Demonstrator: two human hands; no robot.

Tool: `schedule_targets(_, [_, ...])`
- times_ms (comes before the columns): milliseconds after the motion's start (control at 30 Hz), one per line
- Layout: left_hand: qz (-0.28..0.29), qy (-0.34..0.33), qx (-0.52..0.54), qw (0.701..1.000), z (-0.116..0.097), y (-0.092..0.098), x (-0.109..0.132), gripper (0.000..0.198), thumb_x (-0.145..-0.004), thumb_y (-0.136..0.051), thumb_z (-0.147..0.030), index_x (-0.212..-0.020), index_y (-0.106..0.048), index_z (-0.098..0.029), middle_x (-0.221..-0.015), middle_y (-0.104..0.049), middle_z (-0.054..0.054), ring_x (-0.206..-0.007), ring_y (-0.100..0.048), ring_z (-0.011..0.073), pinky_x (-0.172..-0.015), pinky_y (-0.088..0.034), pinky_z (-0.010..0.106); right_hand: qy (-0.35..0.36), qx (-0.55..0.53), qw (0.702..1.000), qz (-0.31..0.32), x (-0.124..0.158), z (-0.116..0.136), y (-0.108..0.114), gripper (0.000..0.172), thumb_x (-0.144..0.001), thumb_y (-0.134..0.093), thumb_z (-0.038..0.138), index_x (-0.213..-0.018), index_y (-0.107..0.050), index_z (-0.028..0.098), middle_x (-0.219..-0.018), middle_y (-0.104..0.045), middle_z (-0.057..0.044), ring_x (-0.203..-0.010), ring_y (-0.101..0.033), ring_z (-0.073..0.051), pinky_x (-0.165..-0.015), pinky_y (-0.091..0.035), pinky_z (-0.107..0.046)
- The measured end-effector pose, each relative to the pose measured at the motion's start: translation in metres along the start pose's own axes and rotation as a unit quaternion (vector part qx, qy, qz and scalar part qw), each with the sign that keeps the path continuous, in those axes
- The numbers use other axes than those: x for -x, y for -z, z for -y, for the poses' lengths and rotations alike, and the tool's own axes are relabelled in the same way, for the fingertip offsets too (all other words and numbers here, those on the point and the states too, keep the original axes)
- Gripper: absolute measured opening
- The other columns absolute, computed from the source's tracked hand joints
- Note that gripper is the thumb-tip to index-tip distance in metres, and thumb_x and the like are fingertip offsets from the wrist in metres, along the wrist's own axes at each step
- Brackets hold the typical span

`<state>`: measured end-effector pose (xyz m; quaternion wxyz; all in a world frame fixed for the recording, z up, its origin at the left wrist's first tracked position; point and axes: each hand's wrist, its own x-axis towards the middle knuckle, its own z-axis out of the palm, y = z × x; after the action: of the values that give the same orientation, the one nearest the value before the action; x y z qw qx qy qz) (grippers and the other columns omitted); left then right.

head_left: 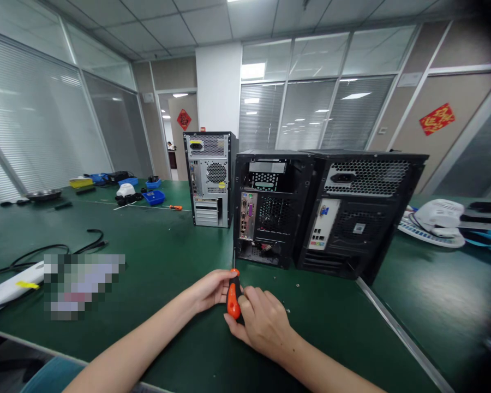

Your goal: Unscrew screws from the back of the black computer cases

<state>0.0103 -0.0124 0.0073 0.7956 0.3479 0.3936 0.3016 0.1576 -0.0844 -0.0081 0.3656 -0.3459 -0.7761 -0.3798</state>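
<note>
Left hand (210, 289) and right hand (264, 323) meet, both clasped on the screwdriver (233, 299). Its long axis runs near to far, with the shaft pointing toward the computer case (270, 207).

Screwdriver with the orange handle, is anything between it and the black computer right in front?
Nothing visible does. The left hand and right hand hold the screwdriver; only bare green table lies between it and the black computer.

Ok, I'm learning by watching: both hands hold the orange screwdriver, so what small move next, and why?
Probably raise the screwdriver to the rear edge of the middle case: the left hand and right hand both grip it just before that case, shaft pointing at it.
</note>
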Motion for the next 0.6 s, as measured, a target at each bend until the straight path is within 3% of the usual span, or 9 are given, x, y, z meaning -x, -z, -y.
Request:
schedule_targets(167, [-0.007, 0.005, 0.004, 1.000, -0.0016, -0.0009, 0.0003, 0.011, -0.082, -0.059, -0.020, -0.076, -0.059, -0.011, -0.067, -0.067, 0.004, -0.056, -0.061, 0.0108, -0.059, -0.048, 0.022, 0.074, 0.001, 0.997, 0.021, 0.0035, 0.0012, -0.0013, 0.022, -0.089, -0.043, 0.033, -0.098, -0.056, 0.018, -0.094, -0.064, -0.011, -0.079, -0.055, -0.020, -0.066, -0.037, -0.034])
schedule_targets(333, [-0.007, 0.003, 0.002, 1.000, -0.0015, -0.0007, 0.0009, 0.013, -0.078, -0.065, -0.022, -0.074, -0.057, -0.013, -0.064, -0.065, 0.002, -0.053, -0.059, 0.0102, -0.055, -0.047, 0.021, 0.105, 0.014, 0.993, 0.056, 0.0029, -0.0010, 0.0009, 0.023, -0.087, -0.040, 0.016, -0.102, -0.057, 0.017, -0.099, -0.065, -0.012, -0.079, -0.057, -0.020, -0.063, -0.039, -0.033])
schedule_targets(600, [-0.007, -0.011, -0.021, 1.000, 0.0019, 0.0014, -0.0022, 0.024, -0.070, -0.074, -0.028, -0.074, -0.054, -0.014, -0.062, -0.062, -0.001, -0.053, -0.058, 0.0082, -0.055, -0.046, 0.019, 0.116, 0.015, 0.991, 0.070, 0.0039, -0.0014, 0.0010, 0.025, -0.088, -0.037, 0.014, -0.103, -0.058, 0.015, -0.102, -0.065, -0.014, -0.082, -0.060, -0.022, -0.061, -0.041, -0.033])
